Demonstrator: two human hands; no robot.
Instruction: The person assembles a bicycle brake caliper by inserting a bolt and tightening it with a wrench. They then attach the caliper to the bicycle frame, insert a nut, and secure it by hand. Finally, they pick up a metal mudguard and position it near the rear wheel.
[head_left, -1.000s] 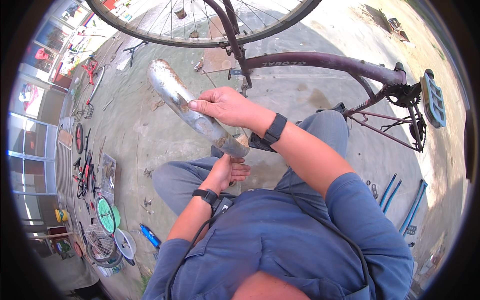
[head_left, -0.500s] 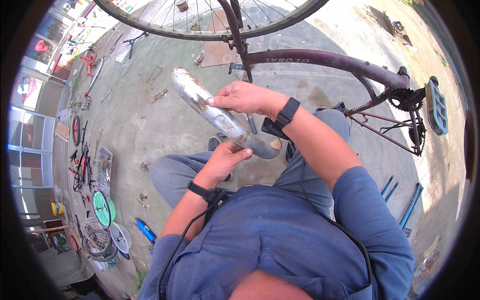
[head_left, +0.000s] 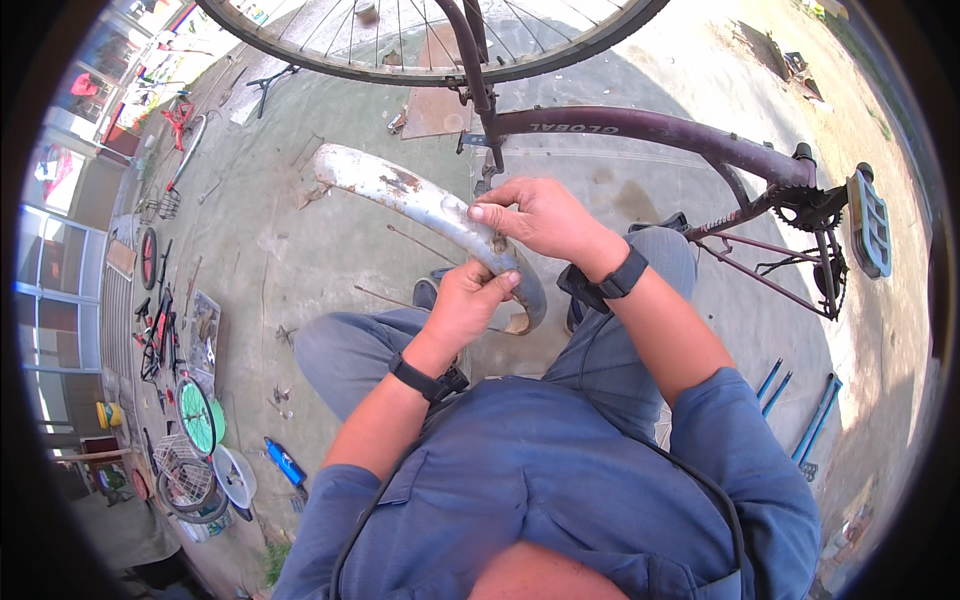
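Observation:
A curved, silvery bicycle mudguard (head_left: 425,205) with rust patches is held in front of me, its far end toward the upper left. My left hand (head_left: 468,305) is closed round its edge near the lower end, thumb on top. My right hand (head_left: 545,215) pinches the mudguard a little farther up, thumb on its surface and the other fingers partly hidden. Thin rods stick out to the left beneath the mudguard. Just beyond my hands stands a dark purple bicycle frame (head_left: 640,125) with a spoked wheel (head_left: 490,72) above it.
A blue pedal (head_left: 868,222) and crank are at the right. Blue metal tubes (head_left: 820,420) lie on the floor at the lower right. On the left are a blue bottle (head_left: 285,462), a wire basket (head_left: 185,470), a white basin (head_left: 236,478) and several bicycle parts.
The mudguard has turned, its far end swinging left and its inner side and thin rods coming into view. Both hands have shifted right and slightly down with it, still gripping.

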